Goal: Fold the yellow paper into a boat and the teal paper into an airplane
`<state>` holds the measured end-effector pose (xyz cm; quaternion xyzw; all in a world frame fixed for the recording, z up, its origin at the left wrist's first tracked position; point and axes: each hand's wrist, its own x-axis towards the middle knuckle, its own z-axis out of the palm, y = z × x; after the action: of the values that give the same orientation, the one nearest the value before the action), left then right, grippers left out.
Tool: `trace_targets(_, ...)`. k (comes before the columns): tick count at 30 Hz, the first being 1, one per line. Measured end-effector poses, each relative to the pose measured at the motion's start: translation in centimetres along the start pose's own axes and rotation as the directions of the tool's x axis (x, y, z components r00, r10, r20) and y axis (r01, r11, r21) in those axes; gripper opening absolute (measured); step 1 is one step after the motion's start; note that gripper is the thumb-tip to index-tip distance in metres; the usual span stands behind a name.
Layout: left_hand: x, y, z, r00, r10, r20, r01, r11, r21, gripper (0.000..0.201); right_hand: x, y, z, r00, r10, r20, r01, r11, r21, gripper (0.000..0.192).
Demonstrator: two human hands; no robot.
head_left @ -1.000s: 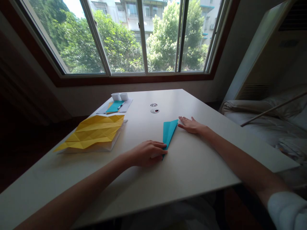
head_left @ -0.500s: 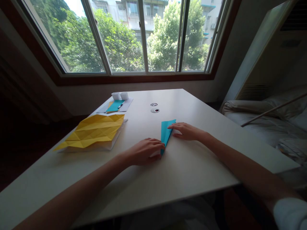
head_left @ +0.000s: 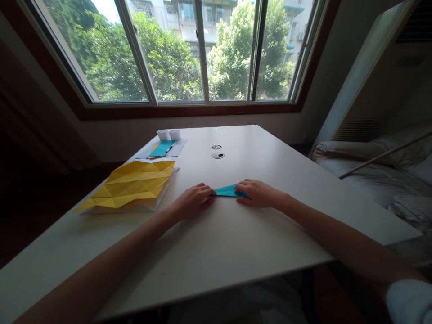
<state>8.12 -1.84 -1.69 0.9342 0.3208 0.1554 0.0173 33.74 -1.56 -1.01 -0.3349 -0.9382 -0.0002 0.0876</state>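
Left hand (head_left: 193,200) and right hand (head_left: 255,193) curled, fingertips pinching opposite ends of the narrow folded teal paper (head_left: 227,191) lying mid-way across the white table (head_left: 236,243), best pressed evenly along the crease, edges aligned.

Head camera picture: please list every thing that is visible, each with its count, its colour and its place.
folded paper: one, teal, middle of the table, between the two hands
creased paper sheet: one, yellow, left part of the table
papers with a teal sheet: a few, white and teal, far left of the table
small boxes: two, white, behind those papers
round caps: two, grey, far middle of the table
table: one, white, under the window
window: one, trees and buildings outside
bedding: pale, right of the table
left hand: on the paper's left end
right hand: on the paper's right end
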Motion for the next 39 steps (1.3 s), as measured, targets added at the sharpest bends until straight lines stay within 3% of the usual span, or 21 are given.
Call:
trace_targets(11,0.7,1.5,1.3,0.997,-0.062,-0.045,0.062,0.998,0.0,0.025,0.7,-3.0,0.1,0.997,0.081,-0.014,-0.082,0.974,-0.21,0.035)
trace_targets(15,0.8,1.2,0.4,0.996,-0.083,0.013,0.083,0.996,-0.017,0.022,0.8,-2.7,-0.1,0.993,0.115,-0.014,-0.116,0.969,-0.217,0.036)
trace_targets(22,0.0,-1.3,-2.3,0.964,-0.162,0.211,0.162,0.987,0.014,0.018,0.7,-1.9,-0.5,0.992,0.125,-0.004,-0.123,0.97,-0.21,0.035)
trace_targets(27,-0.3,-2.1,-3.1,0.939,-0.177,0.293,0.17,0.984,0.051,0.018,0.4,-1.4,-0.7,0.995,0.101,0.005,-0.099,0.983,-0.156,0.034)
trace_targets(31,-0.8,-2.6,-3.1,0.924,-0.201,0.325,0.187,0.979,0.076,0.017,0.1,-0.5,-1.5,0.985,0.167,0.048,-0.161,0.981,-0.107,0.027)
trace_targets(39,-1.3,-3.2,-3.0,0.914,-0.199,0.354,0.177,0.98,0.094,0.016,-0.8,2.1,-3.0,0.961,0.206,0.184,-0.25,0.933,0.259,0.033)
